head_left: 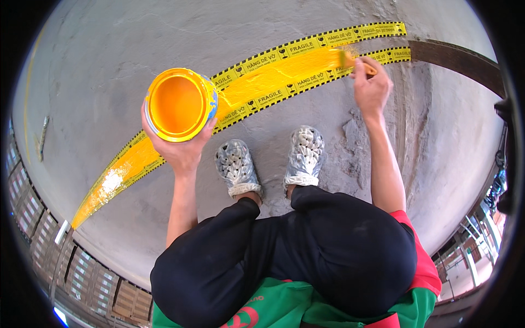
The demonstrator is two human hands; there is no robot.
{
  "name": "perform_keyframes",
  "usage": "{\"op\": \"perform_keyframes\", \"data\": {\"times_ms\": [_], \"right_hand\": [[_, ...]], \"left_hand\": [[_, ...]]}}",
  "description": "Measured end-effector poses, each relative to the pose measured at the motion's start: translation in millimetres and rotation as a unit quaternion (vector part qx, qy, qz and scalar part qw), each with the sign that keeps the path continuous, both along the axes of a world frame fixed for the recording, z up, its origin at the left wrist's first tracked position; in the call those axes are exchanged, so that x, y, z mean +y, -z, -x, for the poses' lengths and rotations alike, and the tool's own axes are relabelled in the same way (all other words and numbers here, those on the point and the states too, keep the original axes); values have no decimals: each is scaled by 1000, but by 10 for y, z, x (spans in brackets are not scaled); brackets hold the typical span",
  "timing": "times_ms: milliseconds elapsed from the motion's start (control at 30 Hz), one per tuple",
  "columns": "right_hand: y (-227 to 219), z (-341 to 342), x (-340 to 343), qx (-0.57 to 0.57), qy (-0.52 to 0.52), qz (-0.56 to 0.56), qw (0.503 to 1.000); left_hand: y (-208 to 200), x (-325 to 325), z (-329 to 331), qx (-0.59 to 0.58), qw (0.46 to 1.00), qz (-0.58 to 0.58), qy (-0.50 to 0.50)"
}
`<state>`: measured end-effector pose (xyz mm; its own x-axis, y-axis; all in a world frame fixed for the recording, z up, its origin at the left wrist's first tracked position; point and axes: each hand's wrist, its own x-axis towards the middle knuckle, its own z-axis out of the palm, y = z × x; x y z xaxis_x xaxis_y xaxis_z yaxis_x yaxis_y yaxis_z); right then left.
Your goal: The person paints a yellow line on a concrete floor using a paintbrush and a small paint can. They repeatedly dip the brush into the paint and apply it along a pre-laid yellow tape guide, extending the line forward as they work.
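My left hand (pixel 180 147) is closed around a round can of yellow paint (pixel 180 104), its open top facing up, over the left part of the stripe. A paintbrush (pixel 367 68) with an orange handle is gripped in my right hand (pixel 373 87). Its bristles touch the floor stripe near the right end of the wet paint. The yellow painted stripe (pixel 279 75) runs between two strips of yellow and black printed masking tape (pixel 295 46). Wet paint shines at the stripe's lower left, and the can hides part of it.
My feet, in plastic-wrapped clogs (pixel 303 153), stand on the grey concrete floor (pixel 136 49) just below the stripe. A dark brown strip (pixel 454 60) continues past the tape's right end. Stacked wooden pallets (pixel 87 279) line the lower left. A small stick-like piece (pixel 42 139) lies at far left.
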<state>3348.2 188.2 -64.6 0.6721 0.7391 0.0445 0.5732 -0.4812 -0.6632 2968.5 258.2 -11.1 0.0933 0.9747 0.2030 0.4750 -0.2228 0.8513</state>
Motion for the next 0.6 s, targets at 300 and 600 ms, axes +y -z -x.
{"op": "perform_keyframes", "data": {"times_ms": [300, 600], "right_hand": [[-105, 1102, -86, 34, -301, -104, 947], [-39, -90, -1, 105, -42, -26, 993]], "left_hand": [[26, -16, -35, 7, 1000, -10, 18], [-9, -8, -129, 0, 998, -18, 55]]}}
